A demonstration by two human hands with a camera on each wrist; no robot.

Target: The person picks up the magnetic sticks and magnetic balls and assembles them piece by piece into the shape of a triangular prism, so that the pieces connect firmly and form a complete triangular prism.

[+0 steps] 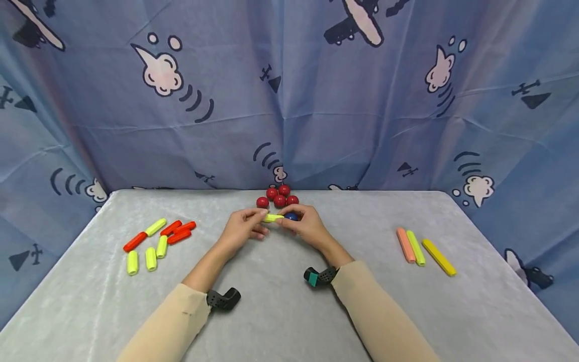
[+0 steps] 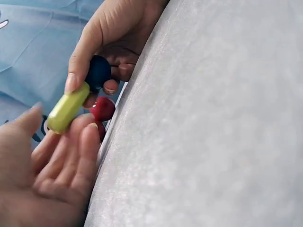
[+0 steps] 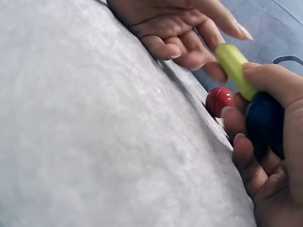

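My right hand (image 1: pixel 308 229) pinches a short yellow-green stick (image 3: pixel 235 70) between thumb and fingers. A dark blue ball (image 3: pixel 265 120) sits within the same hand, behind the thumb. At the stick's other end is my left hand (image 1: pixel 242 230), its fingers (image 2: pixel 71 163) gently bent beneath the stick and its thumb apart from it. Whether the left fingertips touch the stick I cannot tell. Just beyond both hands, several shiny red balls (image 1: pixel 279 201) are grouped near the table's back edge.
Left on the grey cloth-covered table (image 1: pixel 271 311) lie several short red sticks (image 1: pixel 134 242) and yellow-green sticks (image 1: pixel 151 259). At right are longer sticks: orange (image 1: pixel 405 245), yellow-green (image 1: pixel 415 248) and yellow (image 1: pixel 439 257). A blue patterned curtain (image 1: pixel 226 100) hangs behind.
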